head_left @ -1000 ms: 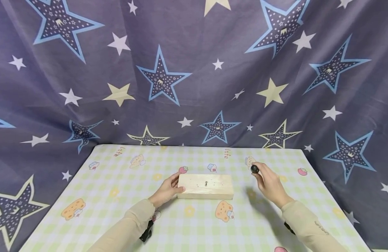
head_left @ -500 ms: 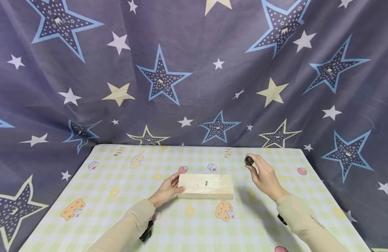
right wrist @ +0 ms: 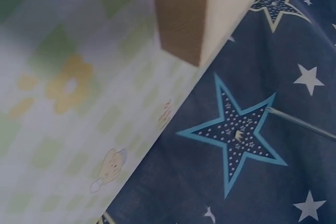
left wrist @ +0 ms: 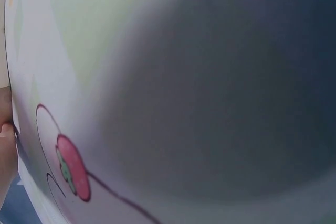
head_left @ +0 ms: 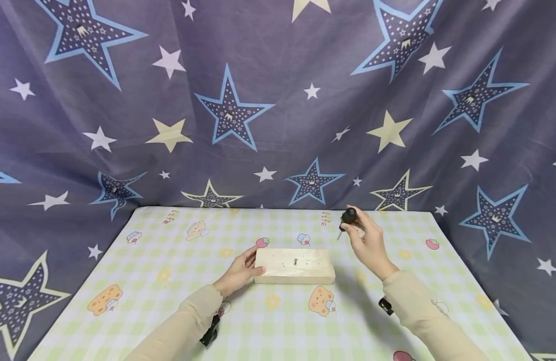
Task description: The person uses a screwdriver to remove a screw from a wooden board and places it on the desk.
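Note:
A pale wooden block (head_left: 278,265) lies on the table, with a small metal screw (head_left: 295,261) standing in its top face among several tiny holes. My left hand (head_left: 239,273) grips the block's left end, thumb on the top edge; in the left wrist view only a sliver of that hand (left wrist: 6,153) shows at the left border. Raised to the right of the block, my right hand (head_left: 370,244) holds a screwdriver (head_left: 349,216) by its black handle, the shaft pointing down. In the right wrist view the screwdriver's thin shaft (right wrist: 302,123) enters from the right, apart from the block (right wrist: 182,20).
A checked cloth with cartoon prints covers the table (head_left: 169,321). Behind it hangs a dark curtain (head_left: 278,150) patterned with stars, meeting the table's back edge. A black wrist camera (head_left: 210,332) sits under the left sleeve, another wrist camera (head_left: 386,306) under the right.
My right hand has moved up and to the left with the screwdriver, tilting it so its shaft now shows. The left hand and the block have stayed in place.

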The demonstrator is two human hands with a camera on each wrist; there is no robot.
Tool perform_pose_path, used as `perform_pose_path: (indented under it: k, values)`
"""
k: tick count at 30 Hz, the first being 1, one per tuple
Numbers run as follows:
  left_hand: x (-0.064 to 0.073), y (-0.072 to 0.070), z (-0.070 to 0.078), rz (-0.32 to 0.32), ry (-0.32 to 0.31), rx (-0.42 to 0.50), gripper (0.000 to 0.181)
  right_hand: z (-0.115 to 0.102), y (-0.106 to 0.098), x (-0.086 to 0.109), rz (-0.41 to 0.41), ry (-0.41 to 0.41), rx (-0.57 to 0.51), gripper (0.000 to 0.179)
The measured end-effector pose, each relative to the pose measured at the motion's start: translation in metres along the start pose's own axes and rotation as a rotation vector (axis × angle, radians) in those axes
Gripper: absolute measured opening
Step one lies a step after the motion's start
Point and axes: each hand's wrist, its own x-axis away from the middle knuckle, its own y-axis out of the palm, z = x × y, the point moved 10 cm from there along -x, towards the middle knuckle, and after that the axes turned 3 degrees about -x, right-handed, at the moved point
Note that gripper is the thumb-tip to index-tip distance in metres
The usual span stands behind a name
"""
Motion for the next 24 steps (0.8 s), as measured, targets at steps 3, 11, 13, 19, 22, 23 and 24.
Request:
perform_pose_path:
  k: [3,11,13,19,22,23,24]
  values:
    - [0.0,0.001,-0.001,-0.006,-0.002,0.007,0.075,-0.01,0.002,-0.006,0.002,0.035,-0.029,0.043]
    - [-0.003,0.001,-0.002,-0.014,0.005,0.005,0.076,-0.003,0.017,-0.007,-0.005,0.124,-0.131,0.043]
    - [-0.004,0.001,-0.003,-0.015,0.002,-0.003,0.077,-0.011,0.021,-0.009,-0.014,0.139,-0.139,0.042]
    - [-0.004,0.001,-0.004,-0.024,0.005,-0.01,0.079,-0.035,0.032,-0.016,-0.048,0.149,-0.151,0.041]
    - [-0.004,0.0,-0.005,-0.024,-0.001,-0.003,0.081,-0.039,0.04,-0.017,-0.074,0.163,-0.169,0.041]
    - [-0.004,0.0,-0.005,-0.022,-0.003,-0.002,0.081,-0.04,0.042,-0.017,-0.083,0.165,-0.179,0.041]
    - [-0.003,-0.001,-0.005,-0.021,-0.005,0.0,0.081,-0.04,0.045,-0.017,-0.091,0.169,-0.187,0.041]
